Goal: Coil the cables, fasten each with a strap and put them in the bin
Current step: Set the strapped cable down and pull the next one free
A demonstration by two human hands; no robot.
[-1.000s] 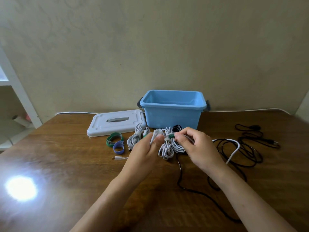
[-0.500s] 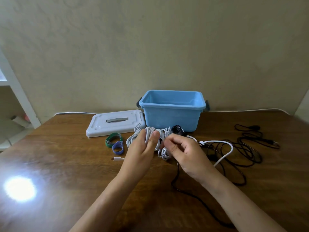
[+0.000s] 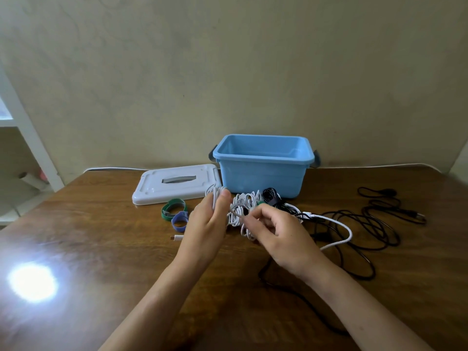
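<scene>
Head view. Left hand [image 3: 209, 219] raised over the table [image 3: 101, 249], fingers curled round one end of a white cable bundle [image 3: 240, 211], thumb up against the loops. Right hand [image 3: 278, 231] just beside it, fingertips pinching a thin tail at the middle of the same bundle; what that tail is cannot be told. Beyond both hands, the open blue bin [image 3: 263, 164], against the wall. Left of the bin, beyond the left hand, the white lid [image 3: 174, 183] flat on the table. Just left of the left hand, a green strap [image 3: 173, 207] and a blue strap [image 3: 179, 220], looped, touching each other. Right of the right hand, loose black cables [image 3: 364, 229] sprawled, a white cable [image 3: 339, 225] arcing across them.
</scene>
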